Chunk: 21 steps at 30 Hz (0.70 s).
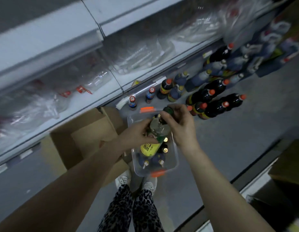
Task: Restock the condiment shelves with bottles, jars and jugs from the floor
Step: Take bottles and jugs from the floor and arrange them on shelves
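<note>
Left hand (138,134), right hand (180,124) holding bottle (150,148) above bin (176,158), open floor (229,148) right

Grey floor (229,144) w/ clear bin (176,158) centre, cardboard boxes (88,131) left, dark orange-capped bottles (217,108) far right.

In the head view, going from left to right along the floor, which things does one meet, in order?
Open cardboard box → clear plastic bin → dark bottles with orange caps.
</note>
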### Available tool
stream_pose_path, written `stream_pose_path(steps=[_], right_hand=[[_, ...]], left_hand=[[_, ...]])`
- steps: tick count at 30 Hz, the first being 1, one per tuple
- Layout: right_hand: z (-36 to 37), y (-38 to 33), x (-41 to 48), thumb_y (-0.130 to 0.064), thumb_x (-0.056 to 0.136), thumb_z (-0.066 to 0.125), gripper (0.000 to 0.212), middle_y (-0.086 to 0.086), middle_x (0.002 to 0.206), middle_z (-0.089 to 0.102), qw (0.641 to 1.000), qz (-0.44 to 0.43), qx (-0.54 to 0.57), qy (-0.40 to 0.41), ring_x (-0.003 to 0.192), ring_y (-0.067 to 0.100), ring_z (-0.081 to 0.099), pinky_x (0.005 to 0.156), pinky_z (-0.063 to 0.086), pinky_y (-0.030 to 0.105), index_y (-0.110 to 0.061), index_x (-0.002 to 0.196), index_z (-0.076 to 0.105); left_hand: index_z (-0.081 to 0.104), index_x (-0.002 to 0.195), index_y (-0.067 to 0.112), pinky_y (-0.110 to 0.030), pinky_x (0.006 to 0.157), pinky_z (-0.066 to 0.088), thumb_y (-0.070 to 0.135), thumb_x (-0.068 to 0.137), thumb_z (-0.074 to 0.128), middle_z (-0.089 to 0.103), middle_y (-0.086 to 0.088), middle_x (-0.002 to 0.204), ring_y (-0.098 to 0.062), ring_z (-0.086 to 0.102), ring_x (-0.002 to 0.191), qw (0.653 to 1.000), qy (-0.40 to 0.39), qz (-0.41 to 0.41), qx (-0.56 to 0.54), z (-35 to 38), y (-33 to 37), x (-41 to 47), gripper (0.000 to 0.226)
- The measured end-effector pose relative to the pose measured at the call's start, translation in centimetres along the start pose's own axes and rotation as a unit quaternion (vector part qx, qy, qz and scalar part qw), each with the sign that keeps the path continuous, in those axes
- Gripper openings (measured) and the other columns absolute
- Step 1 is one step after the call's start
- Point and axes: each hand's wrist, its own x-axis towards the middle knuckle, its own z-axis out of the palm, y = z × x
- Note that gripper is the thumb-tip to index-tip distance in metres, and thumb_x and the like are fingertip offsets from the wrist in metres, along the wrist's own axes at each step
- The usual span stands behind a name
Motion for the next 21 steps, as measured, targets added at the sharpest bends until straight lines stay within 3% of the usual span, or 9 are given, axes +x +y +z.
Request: stream_pose_path(steps=[2, 5, 8, 12, 14, 17, 21], right_hand=[[-0.3, -3.9, -0.6, -0.02, 0.088, 0.075, 0.022, -0.001, 0.09, 0.071, 0.999, -0.027, -0.02, -0.028, 0.086, 0.013, 0.069, 0.076, 0.054, 0.027, -0.017, 0.105, 0.061], [-0.4, -9.5, -1.9, -0.015, 0.092, 0.071, 0.018, 0.002, 0.096, 0.072, 0.995, -0.064, -0.036, -0.063, 0.09, 0.011, 0.069, 0.075, 0.052, 0.021, -0.015, 0.107, 0.061], [-0.2, -14.8, -2.9, -0.013, 0.092, 0.07, 0.016, 0.005, 0.094, 0.072, 0.992, -0.079, -0.038, -0.085, 0.087, 0.013, 0.07, 0.075, 0.056, 0.025, -0.016, 0.105, 0.06], [0.4, -22.1, -5.0, -0.01, 0.092, 0.069, 0.017, 0.003, 0.088, 0.071, 0.987, -0.113, -0.024, -0.109, 0.088, 0.018, 0.069, 0.081, 0.057, 0.034, -0.013, 0.106, 0.06], [1.0, -25.1, -5.8, -0.009, 0.092, 0.069, 0.016, 0.001, 0.088, 0.072, 0.982, -0.146, -0.034, -0.116, 0.088, 0.018, 0.07, 0.081, 0.057, 0.033, -0.018, 0.102, 0.06], [2.0, -30.0, -7.4, -0.009, 0.092, 0.07, 0.018, -0.007, 0.088, 0.073, 0.969, -0.206, -0.038, -0.127, 0.087, 0.006, 0.069, 0.078, 0.054, 0.02, -0.02, 0.104, 0.062], [2.6, -33.3, -8.6, -0.018, 0.091, 0.072, 0.024, -0.005, 0.099, 0.075, 0.957, -0.248, -0.045, -0.14, 0.098, 0.01, 0.07, 0.086, 0.055, 0.023, -0.029, 0.111, 0.064]], left_hand=[[0.054, 0.119, 0.036, -0.015, 0.089, 0.049, 0.005, 0.08, 0.079, 0.068, 0.015, 0.112, 0.002, 0.065, 0.105, 0.999, 0.0, -0.002, -0.038, -1.2, 3.4, -2.1, 0.055], [0.056, 0.124, 0.029, -0.014, 0.092, 0.049, 0.012, 0.081, 0.079, 0.067, 0.015, 0.116, 0.004, 0.064, 0.106, 0.999, -0.005, 0.0, -0.05, -2.8, 8.2, -5.2, 0.052], [0.056, 0.124, 0.029, -0.031, 0.102, 0.049, 0.018, 0.073, 0.087, 0.069, 0.009, 0.119, -0.007, 0.065, 0.111, 0.999, 0.026, 0.012, -0.039, -3.8, 12.6, -7.8, 0.061], [0.061, 0.115, 0.024, -0.039, 0.098, 0.052, 0.018, 0.069, 0.089, 0.071, 0.004, 0.112, -0.012, 0.068, 0.104, 0.992, 0.109, 0.064, -0.015, -5.4, 18.4, -12.0, 0.055], [0.064, 0.112, 0.022, -0.034, 0.092, 0.055, 0.018, 0.069, 0.089, 0.073, 0.004, 0.107, -0.011, 0.069, 0.1, 0.985, 0.142, 0.092, -0.01, -6.3, 20.7, -13.7, 0.05], [0.064, 0.111, 0.028, -0.018, 0.083, 0.053, 0.025, 0.069, 0.089, 0.073, 0.013, 0.104, 0.002, 0.067, 0.093, 0.972, 0.197, 0.128, 0.009, -7.6, 24.7, -17.4, 0.049], [0.065, 0.114, 0.025, -0.023, 0.087, 0.055, 0.027, 0.07, 0.088, 0.074, 0.012, 0.106, -0.004, 0.069, 0.099, 0.963, 0.224, 0.15, -0.002, -9.0, 28.0, -19.9, 0.05]])
